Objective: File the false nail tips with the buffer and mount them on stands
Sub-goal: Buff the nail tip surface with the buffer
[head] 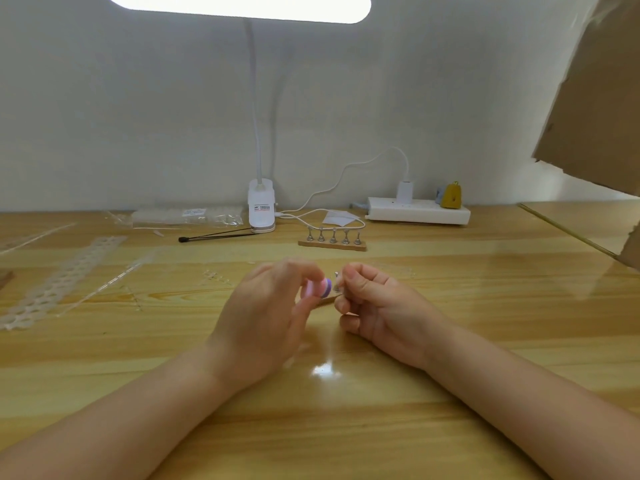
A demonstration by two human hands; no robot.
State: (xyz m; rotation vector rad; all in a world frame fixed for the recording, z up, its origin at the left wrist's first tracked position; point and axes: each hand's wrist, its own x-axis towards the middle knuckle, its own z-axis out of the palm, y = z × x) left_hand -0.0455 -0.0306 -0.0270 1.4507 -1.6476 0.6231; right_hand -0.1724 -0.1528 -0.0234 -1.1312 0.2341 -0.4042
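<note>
My left hand (pixel 266 313) grips a small pink and purple buffer block (pixel 320 288) between thumb and fingers, above the middle of the wooden table. My right hand (pixel 375 306) pinches a small metal stand (pixel 336 284) with a clear nail tip at its top, held right against the buffer's end. The tip itself is blurred and mostly hidden by my fingers. Farther back stands a wooden base (pixel 332 244) carrying a row of several silver stands.
Strips of clear nail-tip sprue (pixel 65 275) lie at the left, with a bag of tips (pixel 187 215) behind. A white clip lamp (pixel 261 209), a black stick (pixel 214 236), a cable, a power strip (pixel 417 209) and cardboard (pixel 595 95) at the right ring the table.
</note>
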